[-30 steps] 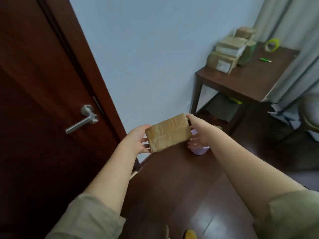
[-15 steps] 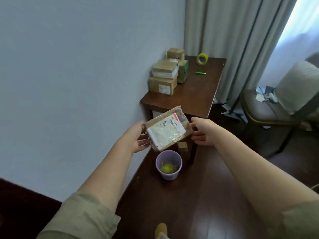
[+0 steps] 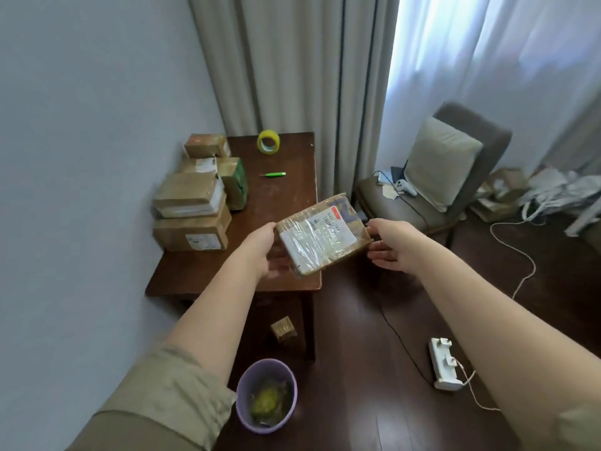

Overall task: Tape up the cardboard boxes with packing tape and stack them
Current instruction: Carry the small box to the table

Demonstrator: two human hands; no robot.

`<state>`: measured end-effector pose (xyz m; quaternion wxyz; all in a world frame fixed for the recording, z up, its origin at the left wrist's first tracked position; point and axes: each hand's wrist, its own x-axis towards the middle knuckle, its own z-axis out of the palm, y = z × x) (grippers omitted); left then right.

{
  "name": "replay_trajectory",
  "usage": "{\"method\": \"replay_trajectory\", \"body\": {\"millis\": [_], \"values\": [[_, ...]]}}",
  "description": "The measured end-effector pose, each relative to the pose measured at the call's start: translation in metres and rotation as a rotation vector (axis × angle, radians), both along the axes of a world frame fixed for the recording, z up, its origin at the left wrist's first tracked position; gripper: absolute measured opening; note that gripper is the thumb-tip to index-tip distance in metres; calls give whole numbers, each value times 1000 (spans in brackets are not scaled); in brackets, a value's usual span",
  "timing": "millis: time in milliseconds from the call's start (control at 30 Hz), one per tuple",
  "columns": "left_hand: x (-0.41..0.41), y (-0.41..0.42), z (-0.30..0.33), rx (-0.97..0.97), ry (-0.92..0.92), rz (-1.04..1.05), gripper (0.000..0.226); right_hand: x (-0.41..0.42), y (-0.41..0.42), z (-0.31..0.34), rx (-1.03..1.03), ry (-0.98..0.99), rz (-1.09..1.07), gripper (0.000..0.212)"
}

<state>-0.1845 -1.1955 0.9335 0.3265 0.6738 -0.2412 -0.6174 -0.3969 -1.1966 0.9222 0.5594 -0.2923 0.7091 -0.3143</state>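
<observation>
Cardboard box (image 3: 323, 236), label side up, was held tilted in the air above the worktop (image 3: 279, 203) near its front right corner. Left hand (image 3: 265, 252) gripped its left end; right hand (image 3: 388, 245) touched the right end with fingers nearly straight. Stacked boxes (image 3: 192, 209) stood against the wall, tape roll (image 3: 268, 142) behind. Risk, as judged: the loose right-side contact could let the tilted box slip floorward.

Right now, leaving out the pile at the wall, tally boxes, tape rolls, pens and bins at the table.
Boxes: 2 (held box, small box under table)
Tape rolls: 1
Pens: 1
Bins: 1
Total: 5
</observation>
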Motion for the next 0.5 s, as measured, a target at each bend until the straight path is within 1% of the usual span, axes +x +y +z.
{"method": "replay_trajectory", "body": {"millis": [67, 167, 233, 400, 500], "values": [[-16, -40, -4, 4, 6, -31, 37, -16, -34, -4, 0, -2, -28, 21], [-39, -104, -15, 20, 16, -16, 49, -42, -93, -11, 8, 9, -38, 21], [-58, -146, -22, 19, 27, -10, 50, -60, -135, -17, -4, 13, -31, 20], [-110, -237, -25, 75, 59, 12, 34, -107, -232, -25, 62, 0, 4, 17], [-135, -294, -17, 68, 64, 28, 29, -132, -300, -18, 32, 38, 21, 10]]}}
